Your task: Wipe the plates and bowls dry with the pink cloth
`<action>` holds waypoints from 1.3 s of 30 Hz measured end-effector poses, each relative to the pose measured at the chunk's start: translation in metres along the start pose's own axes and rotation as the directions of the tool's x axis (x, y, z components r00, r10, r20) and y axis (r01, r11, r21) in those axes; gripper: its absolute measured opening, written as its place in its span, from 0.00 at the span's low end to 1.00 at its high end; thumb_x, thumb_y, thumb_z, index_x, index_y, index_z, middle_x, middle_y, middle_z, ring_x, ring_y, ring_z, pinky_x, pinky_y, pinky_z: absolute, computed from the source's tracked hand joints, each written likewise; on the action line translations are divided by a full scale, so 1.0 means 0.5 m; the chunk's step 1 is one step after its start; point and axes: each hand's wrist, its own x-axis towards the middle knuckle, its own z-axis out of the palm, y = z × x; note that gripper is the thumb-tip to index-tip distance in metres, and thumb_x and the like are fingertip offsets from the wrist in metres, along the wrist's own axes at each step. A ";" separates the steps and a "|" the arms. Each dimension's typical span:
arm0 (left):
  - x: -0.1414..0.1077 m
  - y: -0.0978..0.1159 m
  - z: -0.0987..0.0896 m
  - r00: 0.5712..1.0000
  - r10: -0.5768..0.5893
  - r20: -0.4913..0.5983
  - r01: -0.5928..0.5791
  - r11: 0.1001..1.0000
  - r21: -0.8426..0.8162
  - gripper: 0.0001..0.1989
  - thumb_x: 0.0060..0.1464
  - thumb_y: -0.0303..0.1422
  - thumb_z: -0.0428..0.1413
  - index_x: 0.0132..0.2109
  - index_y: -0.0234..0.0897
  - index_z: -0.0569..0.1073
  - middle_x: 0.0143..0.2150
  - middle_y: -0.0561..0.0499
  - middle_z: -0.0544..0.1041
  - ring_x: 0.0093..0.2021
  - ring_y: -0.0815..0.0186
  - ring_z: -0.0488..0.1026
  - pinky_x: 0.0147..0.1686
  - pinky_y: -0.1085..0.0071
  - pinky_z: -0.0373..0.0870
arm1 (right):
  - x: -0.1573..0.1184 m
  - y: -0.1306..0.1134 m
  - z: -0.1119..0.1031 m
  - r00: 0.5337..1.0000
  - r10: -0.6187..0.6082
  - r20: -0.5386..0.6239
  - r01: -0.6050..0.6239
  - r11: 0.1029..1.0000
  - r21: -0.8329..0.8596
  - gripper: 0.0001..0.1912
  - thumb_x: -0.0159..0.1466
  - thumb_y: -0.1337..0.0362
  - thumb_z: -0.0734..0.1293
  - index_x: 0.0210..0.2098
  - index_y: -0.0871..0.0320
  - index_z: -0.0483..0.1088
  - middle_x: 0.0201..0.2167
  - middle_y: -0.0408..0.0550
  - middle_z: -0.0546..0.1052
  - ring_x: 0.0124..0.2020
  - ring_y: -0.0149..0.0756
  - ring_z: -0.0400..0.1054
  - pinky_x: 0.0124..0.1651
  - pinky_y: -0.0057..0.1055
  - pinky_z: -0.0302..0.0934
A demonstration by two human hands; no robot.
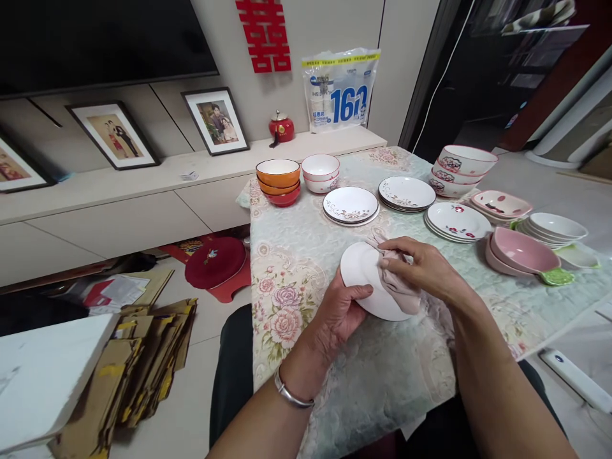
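From the head view, I see the left hand [342, 312] gripping a white plate [357, 264] by its near edge. The right hand [428, 266] holds a cloth [401, 290] against it. Beyond both hands stand stacked plates [350, 203] and bowls [278, 172].

We look from one camera worn on the person's head, facing forward and down, close enough that the left hand [345, 307] and the right hand [425, 264] sit just right of the middle. From above the near edge of the table [382, 376], we see across its top to the low cabinet [157, 183] on the far side, with the television [105, 38] cut off at upper left. Our view reaches wide, taking in flattened cardboard [157, 357] at near left and floor [514, 173] at far right.
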 end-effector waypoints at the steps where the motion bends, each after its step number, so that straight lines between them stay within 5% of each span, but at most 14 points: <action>1: -0.001 0.001 0.002 1.000 0.002 0.005 -0.002 1.000 -0.003 0.45 0.33 0.17 0.64 0.61 0.44 0.66 0.51 0.47 0.78 0.53 0.54 0.73 0.54 0.56 0.67 | 0.002 0.008 0.002 1.000 -0.028 0.004 0.028 0.999 0.024 0.17 0.61 0.54 0.68 0.47 0.53 0.77 0.50 0.49 0.78 0.50 0.44 0.72 0.53 0.40 0.65; 6: 0.002 0.000 0.003 1.000 -0.007 -0.004 0.007 1.000 -0.020 0.47 0.32 0.15 0.60 0.61 0.47 0.65 0.53 0.49 0.77 0.53 0.55 0.72 0.54 0.55 0.67 | 0.008 0.012 0.046 0.998 -0.041 -0.055 0.037 0.996 -0.079 0.20 0.66 0.59 0.61 0.54 0.58 0.73 0.57 0.57 0.74 0.60 0.50 0.66 0.61 0.50 0.60; 15: -0.003 0.000 0.002 1.000 0.006 -0.014 -0.006 1.000 0.022 0.47 0.30 0.13 0.56 0.60 0.47 0.67 0.43 0.54 0.77 0.40 0.67 0.73 0.40 0.73 0.68 | -0.006 -0.085 0.080 0.895 -0.426 0.132 0.437 0.897 -0.069 0.21 0.70 0.63 0.55 0.58 0.58 0.69 0.59 0.53 0.73 0.62 0.42 0.64 0.65 0.44 0.57; 20: -0.005 -0.001 0.005 0.999 -0.021 0.034 0.023 0.999 -0.045 0.46 0.31 0.15 0.54 0.62 0.46 0.65 0.44 0.53 0.78 0.42 0.64 0.73 0.44 0.66 0.69 | 0.010 -0.033 0.081 0.973 -0.229 -0.025 0.219 0.954 -0.203 0.22 0.70 0.60 0.56 0.59 0.61 0.68 0.61 0.59 0.70 0.64 0.48 0.61 0.65 0.50 0.57; 24: -0.003 0.000 0.007 0.999 -0.041 0.011 0.042 0.992 -0.117 0.37 0.39 0.20 0.58 0.59 0.45 0.68 0.47 0.52 0.78 0.43 0.61 0.74 0.47 0.62 0.69 | 0.006 -0.021 0.084 0.986 -0.134 -0.104 0.103 0.960 -0.260 0.23 0.70 0.60 0.57 0.59 0.64 0.68 0.62 0.64 0.68 0.66 0.54 0.58 0.63 0.53 0.58; 29: 0.003 0.004 0.003 0.996 -0.081 -0.030 0.074 0.980 -0.184 0.12 0.49 0.31 0.59 0.42 0.32 0.76 0.36 0.48 0.79 0.36 0.64 0.75 0.41 0.69 0.70 | -0.010 -0.072 0.091 0.936 -0.352 0.013 0.350 0.926 -0.143 0.19 0.67 0.66 0.60 0.55 0.60 0.71 0.60 0.59 0.70 0.64 0.48 0.61 0.65 0.48 0.57; 35: 0.001 0.011 0.002 0.996 -0.077 -0.048 0.064 0.970 -0.235 0.16 0.55 0.38 0.55 0.45 0.31 0.77 0.40 0.45 0.81 0.39 0.61 0.77 0.44 0.66 0.70 | -0.006 -0.096 0.068 0.843 -0.502 0.192 0.482 0.864 0.146 0.15 0.62 0.71 0.64 0.47 0.55 0.74 0.48 0.50 0.78 0.54 0.42 0.69 0.59 0.43 0.61; 39: 0.002 0.013 0.005 0.988 -0.129 -0.081 0.102 0.956 -0.275 0.17 0.53 0.39 0.55 0.40 0.29 0.77 0.35 0.44 0.79 0.35 0.59 0.75 0.41 0.64 0.69 | -0.006 -0.078 0.024 0.805 -0.478 0.353 0.352 0.862 0.364 0.10 0.64 0.69 0.66 0.42 0.53 0.77 0.43 0.45 0.79 0.49 0.37 0.70 0.54 0.36 0.63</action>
